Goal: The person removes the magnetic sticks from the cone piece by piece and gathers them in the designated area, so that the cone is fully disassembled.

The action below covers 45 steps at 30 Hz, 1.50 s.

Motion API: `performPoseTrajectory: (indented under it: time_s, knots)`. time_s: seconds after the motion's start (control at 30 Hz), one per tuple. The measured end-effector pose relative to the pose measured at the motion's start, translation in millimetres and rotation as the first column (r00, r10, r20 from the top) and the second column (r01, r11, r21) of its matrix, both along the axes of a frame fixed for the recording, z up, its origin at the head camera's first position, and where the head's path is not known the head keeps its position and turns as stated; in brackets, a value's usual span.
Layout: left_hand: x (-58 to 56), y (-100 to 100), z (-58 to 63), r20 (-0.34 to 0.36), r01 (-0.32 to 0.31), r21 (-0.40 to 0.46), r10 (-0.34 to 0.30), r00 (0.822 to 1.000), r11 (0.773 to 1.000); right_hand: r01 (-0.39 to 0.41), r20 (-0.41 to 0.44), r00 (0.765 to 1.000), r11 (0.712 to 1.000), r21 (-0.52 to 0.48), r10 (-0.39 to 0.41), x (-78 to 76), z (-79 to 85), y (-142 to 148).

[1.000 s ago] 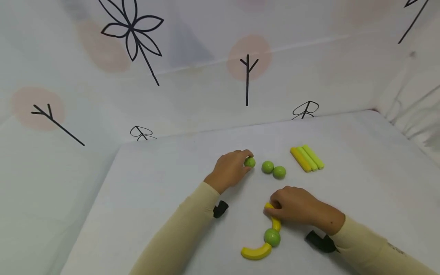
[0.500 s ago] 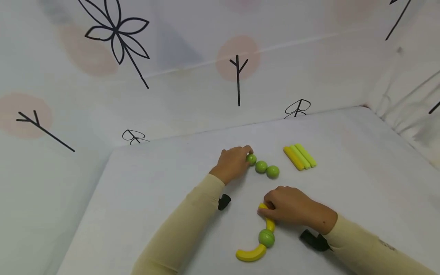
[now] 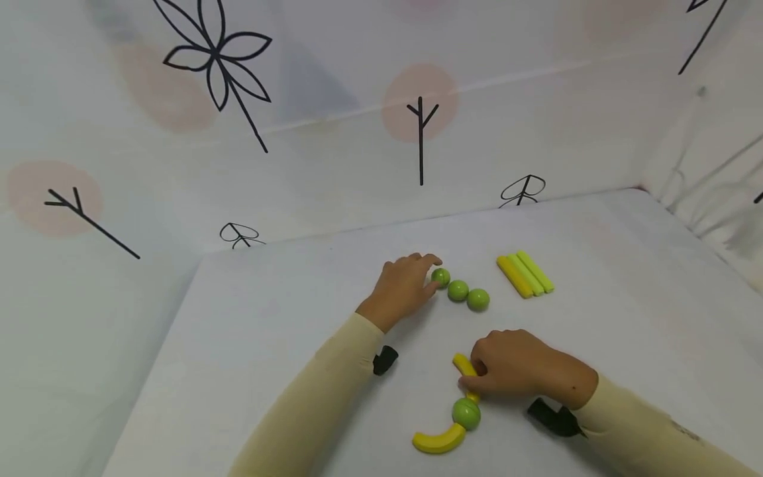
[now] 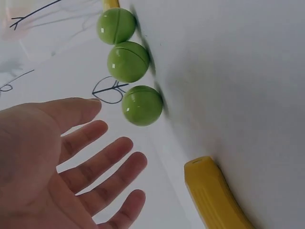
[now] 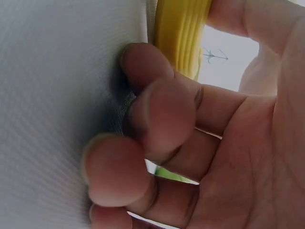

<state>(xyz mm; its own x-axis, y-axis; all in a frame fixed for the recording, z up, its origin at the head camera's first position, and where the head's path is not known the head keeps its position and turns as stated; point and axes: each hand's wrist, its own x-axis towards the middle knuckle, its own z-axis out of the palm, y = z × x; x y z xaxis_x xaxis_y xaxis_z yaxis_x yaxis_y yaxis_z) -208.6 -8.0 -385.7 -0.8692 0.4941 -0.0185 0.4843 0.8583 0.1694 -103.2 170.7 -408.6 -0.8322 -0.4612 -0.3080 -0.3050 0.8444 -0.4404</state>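
My left hand (image 3: pixel 401 289) has its fingers spread beside a row of three green balls; in the left wrist view a gap shows between it and the nearest ball (image 4: pixel 142 106). Below, my right hand (image 3: pixel 514 364) pinches a yellow curved block (image 3: pixel 463 364) between thumb and fingers. That grip also shows in the right wrist view, where the ridged yellow block (image 5: pixel 180 36) lies between thumb and fingertips. At the block's lower end sits another green ball (image 3: pixel 467 414). A second yellow curved block (image 3: pixel 439 440) extends left from this ball.
Right of the three balls, several straight sticks lie side by side, including a yellow stick (image 3: pixel 515 277) and a lime stick (image 3: pixel 535 271). The white tabletop (image 3: pixel 286 311) meets a cloth wall with printed flowers (image 3: pixel 216 53) at the back. Black devices (image 3: pixel 557 417) are worn at both wrists.
My left hand has brought a green ball up to the other two and let it go. My right hand has shifted down along the yellow curved block, uncovering its upper end.
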Motion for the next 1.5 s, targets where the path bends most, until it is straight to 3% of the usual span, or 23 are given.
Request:
performPoseTrajectory:
  time_s: [0.1, 0.27, 0.37, 0.5, 0.7, 0.83, 0.97, 1.07, 1.2, 1.5]
  knots:
    - [11.4, -10.4, 1.7, -0.013, 0.014, 0.080, -0.013, 1.000, 0.997, 0.001, 0.020, 1.000, 1.000, -0.008, -0.001, -1.2, 1.9, -1.9]
    - [34.7, -26.6, 0.4, 0.035, 0.064, 0.204, -0.072, 0.997, 0.977, 0.025, 0.019, 1.000, 0.999, -0.028, -0.025, -3.9, 3.3, -5.0]
    - [46.3, -31.7, -2.6, 0.069, 0.099, 0.203, -0.115, 0.991, 0.974, 0.042, -0.005, 0.999, 0.998, -0.052, -0.042, -5.8, 3.0, -5.8]
    - [56.1, -35.4, -7.1, 0.090, 0.141, 0.134, -0.154, 0.984, 0.981, 0.064, -0.044, 0.997, 0.994, -0.090, -0.068, -10.2, 1.8, -6.6]
    - [60.2, -40.0, -12.4, 0.100, 0.159, 0.047, -0.163, 0.982, 0.986, 0.046, -0.094, 0.994, 0.988, -0.150, -0.061, -16.7, 0.9, -10.4]
    - [64.0, -40.2, -19.0, 0.121, 0.204, 0.027, -0.206, 0.971, 0.979, 0.048, -0.038, 0.998, 0.994, -0.101, -0.052, -13.7, -0.3, -9.0]
    - [69.0, -38.8, -25.1, 0.129, 0.253, 0.043, -0.257, 0.958, 0.966, -0.006, 0.008, 1.000, 0.999, -0.036, 0.007, -5.7, -1.7, -3.9]
    - [71.8, -39.5, -27.2, 0.128, 0.266, 0.067, -0.273, 0.954, 0.962, -0.054, -0.001, 0.999, 0.996, -0.070, 0.054, -3.3, -3.6, -3.3]
    - [73.2, -40.1, -27.0, 0.128, 0.283, 0.089, -0.293, 0.948, 0.955, -0.037, -0.007, 0.999, 0.995, -0.094, 0.037, -3.5, -5.2, -5.1]
    - [70.6, -36.0, -26.4, 0.074, 0.240, 0.003, -0.240, 0.968, 0.971, 0.030, -0.059, 0.998, 0.996, -0.084, -0.035, -4.7, -6.3, -7.0]
